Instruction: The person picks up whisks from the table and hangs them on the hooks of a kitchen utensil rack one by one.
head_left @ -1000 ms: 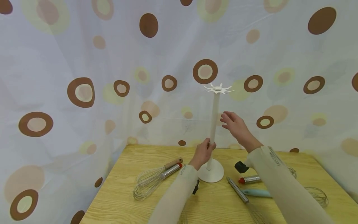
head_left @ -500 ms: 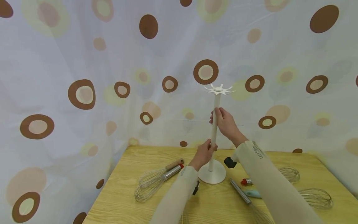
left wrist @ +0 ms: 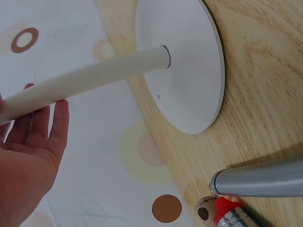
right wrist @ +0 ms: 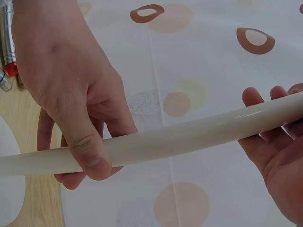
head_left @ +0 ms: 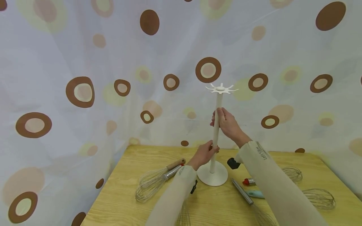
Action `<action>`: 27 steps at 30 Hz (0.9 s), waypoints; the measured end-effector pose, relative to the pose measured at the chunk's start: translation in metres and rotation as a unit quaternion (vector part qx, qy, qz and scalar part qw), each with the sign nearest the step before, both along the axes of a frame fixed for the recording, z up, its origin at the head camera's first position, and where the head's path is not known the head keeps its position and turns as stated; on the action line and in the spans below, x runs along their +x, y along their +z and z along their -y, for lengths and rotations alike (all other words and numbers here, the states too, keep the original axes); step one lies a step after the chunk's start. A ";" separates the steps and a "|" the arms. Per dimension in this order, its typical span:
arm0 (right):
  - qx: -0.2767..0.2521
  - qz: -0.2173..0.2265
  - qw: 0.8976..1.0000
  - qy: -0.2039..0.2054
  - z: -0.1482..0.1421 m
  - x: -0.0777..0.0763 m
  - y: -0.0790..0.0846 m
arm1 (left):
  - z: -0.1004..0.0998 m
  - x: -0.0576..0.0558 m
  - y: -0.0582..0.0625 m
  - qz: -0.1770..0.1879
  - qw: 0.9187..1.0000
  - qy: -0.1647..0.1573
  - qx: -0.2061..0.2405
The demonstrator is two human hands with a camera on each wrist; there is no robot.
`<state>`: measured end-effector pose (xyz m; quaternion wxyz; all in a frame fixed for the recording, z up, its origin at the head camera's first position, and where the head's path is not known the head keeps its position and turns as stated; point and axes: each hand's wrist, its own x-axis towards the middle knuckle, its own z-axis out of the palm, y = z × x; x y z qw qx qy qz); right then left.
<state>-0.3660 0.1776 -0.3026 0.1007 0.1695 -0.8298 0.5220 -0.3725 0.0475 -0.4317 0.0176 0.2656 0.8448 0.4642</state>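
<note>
A white stand with a slim pole (head_left: 216,131), a round base (head_left: 203,179) and a top ring of hooks (head_left: 222,89) is at the table's middle. Low on the pole, my left hand (head_left: 202,154) grips it, thumb and fingers around it in the right wrist view. Higher up, below the hooks, my right hand (head_left: 229,125) holds the same pole, its fingers wrapping behind. The left wrist view shows the base (left wrist: 189,90) over the wood; I cannot tell whether it lies fully flat.
Two whisks (head_left: 150,185), one wooden-handled, lie left of the stand. Another whisk (head_left: 184,215) lies partly under my left forearm. At right are a metal whisk (head_left: 243,192), a blue-handled whisk (head_left: 255,194) and a red-ended whisk (head_left: 250,181). A dotted curtain (head_left: 113,47) stands behind the table.
My right hand has moved left from the air beside the pole and now grips its upper part. The base has shifted slightly left and toward me. My left hand keeps its hold.
</note>
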 end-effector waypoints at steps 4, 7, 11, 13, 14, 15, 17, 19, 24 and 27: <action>-0.003 -0.005 1.000 0.007 0.001 0.005 0.000 | 0.003 0.003 0.001 -0.002 1.000 -0.013 -0.005; 0.000 -0.011 1.000 0.005 0.001 0.009 -0.001 | 0.006 0.004 0.001 -0.008 1.000 -0.022 -0.010; 0.007 -0.019 1.000 0.012 0.001 0.014 -0.002 | 0.008 0.008 0.001 -0.005 0.999 -0.034 -0.013; 0.010 -0.022 1.000 0.018 0.002 0.016 -0.002 | 0.011 0.011 0.002 -0.003 0.999 -0.036 -0.018; 0.012 -0.023 0.999 0.019 0.003 0.017 -0.002 | 0.012 0.012 0.003 -0.003 0.999 -0.037 -0.020; 0.013 -0.023 0.999 0.020 0.003 0.018 -0.002 | 0.013 0.013 0.003 -0.005 0.999 -0.038 -0.024; 0.011 -0.024 0.999 0.022 0.003 0.021 -0.003 | 0.014 0.016 0.004 -0.011 0.999 -0.040 -0.031; 0.006 -0.022 0.999 0.026 0.003 0.023 -0.003 | 0.015 0.019 0.005 -0.013 0.998 -0.045 -0.036; 0.004 -0.026 0.999 0.035 0.002 0.032 -0.004 | 0.017 0.027 0.004 -0.003 0.997 -0.057 -0.049; 0.009 -0.034 0.999 0.040 0.002 0.036 -0.004 | 0.019 0.030 0.004 -0.002 0.997 -0.057 -0.050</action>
